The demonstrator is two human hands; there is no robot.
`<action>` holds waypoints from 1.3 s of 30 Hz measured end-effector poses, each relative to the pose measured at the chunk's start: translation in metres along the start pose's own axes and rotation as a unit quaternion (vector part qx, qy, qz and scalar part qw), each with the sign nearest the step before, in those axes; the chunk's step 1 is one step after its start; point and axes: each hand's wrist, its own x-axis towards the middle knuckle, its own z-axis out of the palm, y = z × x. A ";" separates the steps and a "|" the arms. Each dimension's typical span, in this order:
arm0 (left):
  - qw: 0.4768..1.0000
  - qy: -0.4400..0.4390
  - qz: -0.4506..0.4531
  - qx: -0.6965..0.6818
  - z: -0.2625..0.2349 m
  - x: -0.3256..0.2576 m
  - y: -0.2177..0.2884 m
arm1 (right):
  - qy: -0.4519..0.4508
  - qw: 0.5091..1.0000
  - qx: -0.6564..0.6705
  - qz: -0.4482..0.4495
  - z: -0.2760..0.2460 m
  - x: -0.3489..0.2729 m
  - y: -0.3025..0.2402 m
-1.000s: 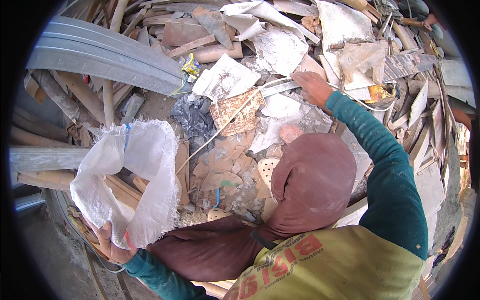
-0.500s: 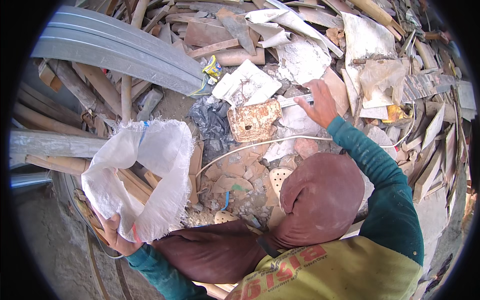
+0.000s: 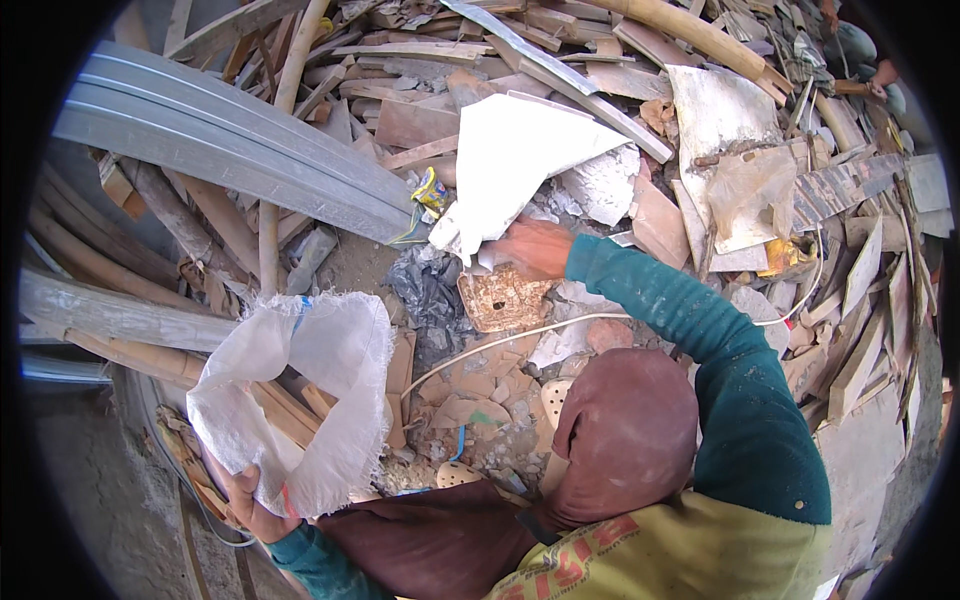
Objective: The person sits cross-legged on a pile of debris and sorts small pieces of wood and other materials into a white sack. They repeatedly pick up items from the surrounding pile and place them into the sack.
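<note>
My left hand (image 3: 258,505) is closed on the rim of a white woven sack (image 3: 350,420), whose frayed mouth gapes upward. Ahead of me, my right hand (image 3: 535,248) grips the lower edge of a bent white sheet (image 3: 520,160); its fingertips are partly hidden by the sheet. Just below that hand lies a rusty, off-white plate (image 3: 500,305) with a small hole. Crumpled black plastic (image 3: 430,290) rests left of the plate. A yellow wrapper (image 3: 430,192) sits at the left edge of the white sheet.
Long metal channels (image 3: 230,140) reach in from the upper left. Bamboo poles (image 3: 270,230) and broken boards pile up around me. A pale cable (image 3: 480,352) crosses the rubble. My perforated clog (image 3: 555,398) stands near my knee. Another person's hand (image 3: 884,75) shows at the far right.
My right hand has moved left and toward me, over the rusty plate, and now holds the white sheet, which is raised. My left hand still grips the sack.
</note>
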 end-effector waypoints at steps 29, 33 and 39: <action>0.992 -0.032 -0.003 -0.124 0.015 0.005 0.011 | 0.172 0.953 0.032 0.248 -0.168 -0.200 0.129; 0.993 -0.025 -0.005 -0.115 0.017 0.005 0.016 | 0.075 0.953 0.178 0.234 -0.217 -0.190 0.057; 0.995 -0.048 0.002 -0.091 0.023 0.005 0.016 | -0.150 0.901 0.390 0.118 -0.155 -0.025 -0.080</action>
